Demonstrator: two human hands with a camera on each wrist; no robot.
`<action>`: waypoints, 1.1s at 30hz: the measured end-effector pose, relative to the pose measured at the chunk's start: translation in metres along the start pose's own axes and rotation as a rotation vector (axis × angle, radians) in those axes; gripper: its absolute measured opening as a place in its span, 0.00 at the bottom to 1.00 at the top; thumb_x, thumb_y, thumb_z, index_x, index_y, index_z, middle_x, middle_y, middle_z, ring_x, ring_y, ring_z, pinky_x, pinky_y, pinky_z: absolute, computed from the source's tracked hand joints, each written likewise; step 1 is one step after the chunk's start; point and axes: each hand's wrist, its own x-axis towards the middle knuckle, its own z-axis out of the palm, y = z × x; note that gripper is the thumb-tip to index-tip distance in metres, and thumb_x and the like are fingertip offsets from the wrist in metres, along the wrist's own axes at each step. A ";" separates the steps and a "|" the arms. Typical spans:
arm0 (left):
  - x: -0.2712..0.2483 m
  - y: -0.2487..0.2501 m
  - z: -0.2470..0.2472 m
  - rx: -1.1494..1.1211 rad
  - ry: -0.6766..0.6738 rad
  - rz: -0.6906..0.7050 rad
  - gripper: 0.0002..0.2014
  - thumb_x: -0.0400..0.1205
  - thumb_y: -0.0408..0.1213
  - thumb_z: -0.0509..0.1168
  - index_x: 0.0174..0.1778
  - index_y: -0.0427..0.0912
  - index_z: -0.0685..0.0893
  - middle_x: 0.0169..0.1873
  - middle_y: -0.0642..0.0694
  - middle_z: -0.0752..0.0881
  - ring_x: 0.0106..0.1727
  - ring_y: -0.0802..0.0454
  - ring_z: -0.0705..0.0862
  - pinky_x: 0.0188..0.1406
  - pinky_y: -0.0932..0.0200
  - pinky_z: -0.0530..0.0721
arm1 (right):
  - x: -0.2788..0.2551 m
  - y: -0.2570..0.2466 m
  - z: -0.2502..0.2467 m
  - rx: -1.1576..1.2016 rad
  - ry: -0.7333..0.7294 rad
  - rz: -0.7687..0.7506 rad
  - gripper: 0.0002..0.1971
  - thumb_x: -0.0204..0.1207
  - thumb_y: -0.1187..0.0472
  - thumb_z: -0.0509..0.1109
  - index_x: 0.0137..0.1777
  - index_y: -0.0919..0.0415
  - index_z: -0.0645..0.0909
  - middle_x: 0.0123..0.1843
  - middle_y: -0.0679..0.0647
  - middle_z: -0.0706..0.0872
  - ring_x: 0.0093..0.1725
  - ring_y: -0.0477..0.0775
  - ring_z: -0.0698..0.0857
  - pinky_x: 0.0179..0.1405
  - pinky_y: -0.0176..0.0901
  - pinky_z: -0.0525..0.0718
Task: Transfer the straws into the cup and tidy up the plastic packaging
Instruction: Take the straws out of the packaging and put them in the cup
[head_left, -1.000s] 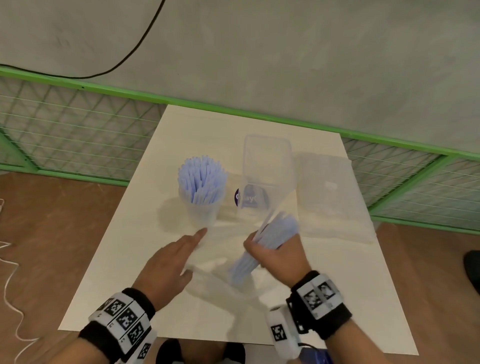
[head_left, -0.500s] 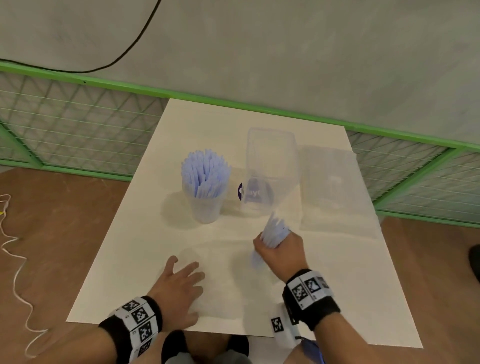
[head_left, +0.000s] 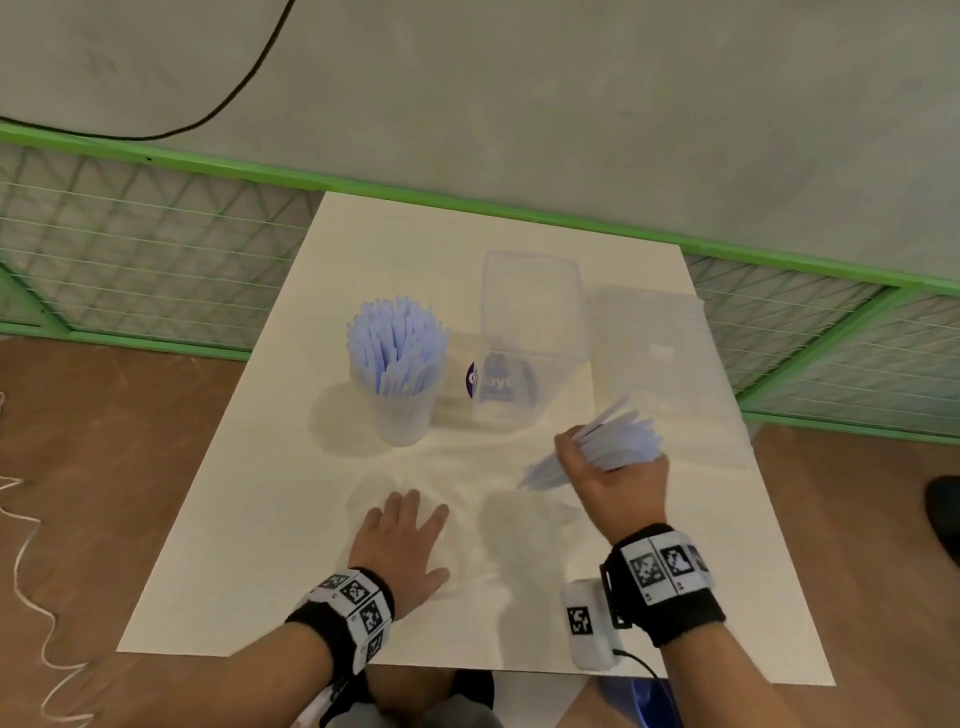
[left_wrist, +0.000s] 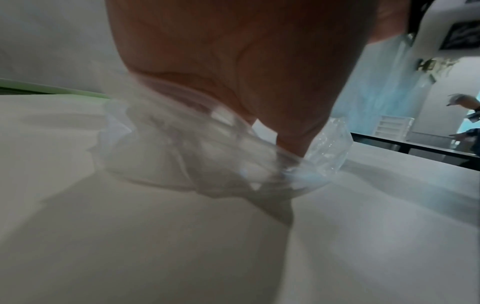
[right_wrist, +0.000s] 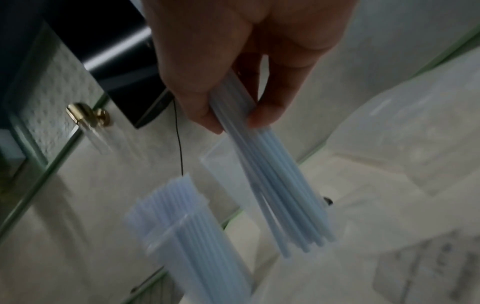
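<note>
A translucent cup (head_left: 400, 410) full of pale blue straws (head_left: 397, 345) stands left of the table's middle; the right wrist view also shows the cup (right_wrist: 197, 246). My right hand (head_left: 613, 467) is raised over the table's right half and grips a bundle of blue straws (head_left: 621, 441), which fans out below my fingers (right_wrist: 259, 115) in the right wrist view. My left hand (head_left: 410, 514) lies flat with straight fingers on the clear plastic packaging (head_left: 379, 483) near the front edge. In the left wrist view the crumpled packaging (left_wrist: 182, 156) is pressed under my palm (left_wrist: 233, 61).
A tall clear container (head_left: 532, 332) with a purple label stands right of the cup. A flat clear plastic sheet (head_left: 654, 353) lies further right. The white table (head_left: 234, 571) ends at a green mesh fence (head_left: 130, 249) behind and at the right.
My right hand has pulled the straw bundle out of the packaging and moved it up and right. My left hand has slid back toward the front edge, flat on the emptied packaging.
</note>
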 end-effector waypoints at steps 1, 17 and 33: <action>0.005 0.001 -0.003 -0.001 0.023 -0.017 0.39 0.83 0.63 0.51 0.85 0.52 0.44 0.84 0.36 0.47 0.84 0.35 0.50 0.80 0.41 0.56 | 0.004 0.000 -0.005 -0.004 0.044 -0.001 0.09 0.68 0.50 0.78 0.36 0.55 0.89 0.31 0.44 0.88 0.37 0.37 0.86 0.35 0.22 0.78; -0.012 0.015 -0.001 0.020 0.015 0.169 0.23 0.77 0.53 0.48 0.40 0.53 0.89 0.51 0.52 0.89 0.46 0.50 0.88 0.56 0.41 0.63 | 0.001 0.053 0.011 -0.083 -0.157 0.157 0.13 0.70 0.54 0.80 0.33 0.59 0.81 0.31 0.51 0.85 0.34 0.52 0.86 0.36 0.44 0.85; -0.018 -0.056 -0.141 -0.412 0.949 -0.038 0.39 0.68 0.69 0.64 0.74 0.57 0.72 0.79 0.47 0.64 0.80 0.45 0.63 0.72 0.45 0.61 | 0.047 0.007 -0.017 0.007 -0.111 -0.131 0.11 0.70 0.57 0.81 0.33 0.62 0.85 0.33 0.56 0.90 0.35 0.46 0.88 0.40 0.38 0.85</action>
